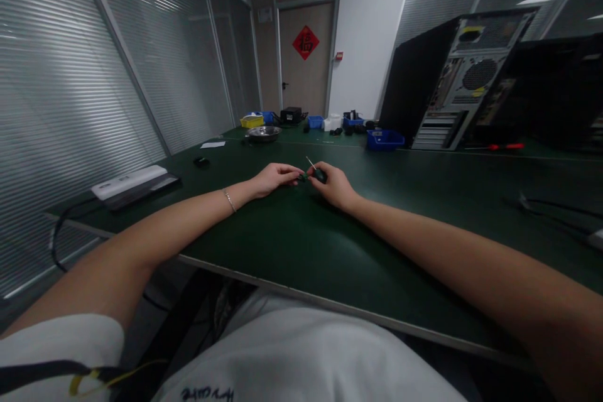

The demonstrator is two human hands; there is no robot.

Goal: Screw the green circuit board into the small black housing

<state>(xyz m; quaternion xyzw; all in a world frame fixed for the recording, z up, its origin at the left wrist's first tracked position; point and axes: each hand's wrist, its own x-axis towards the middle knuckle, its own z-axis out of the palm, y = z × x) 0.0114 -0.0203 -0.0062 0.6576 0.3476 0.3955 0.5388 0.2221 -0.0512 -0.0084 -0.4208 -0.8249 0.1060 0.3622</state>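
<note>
Both of my hands meet above the green table (292,245), near the middle of the view. My left hand (274,179), with a thin bracelet at the wrist, pinches a small dark green piece (303,176) between its fingertips. My right hand (333,185) is closed around a screwdriver (320,174) with a dark handle; its thin metal shaft points up and to the left. The right fingertips are also close to the small piece, and whether they touch it is too small to tell.
A power strip (129,181) lies at the left, near a small black object (201,162). Farther back are a metal dish (264,133), a blue bin (385,139) and a computer case (452,81). Cables (556,210) lie at the right.
</note>
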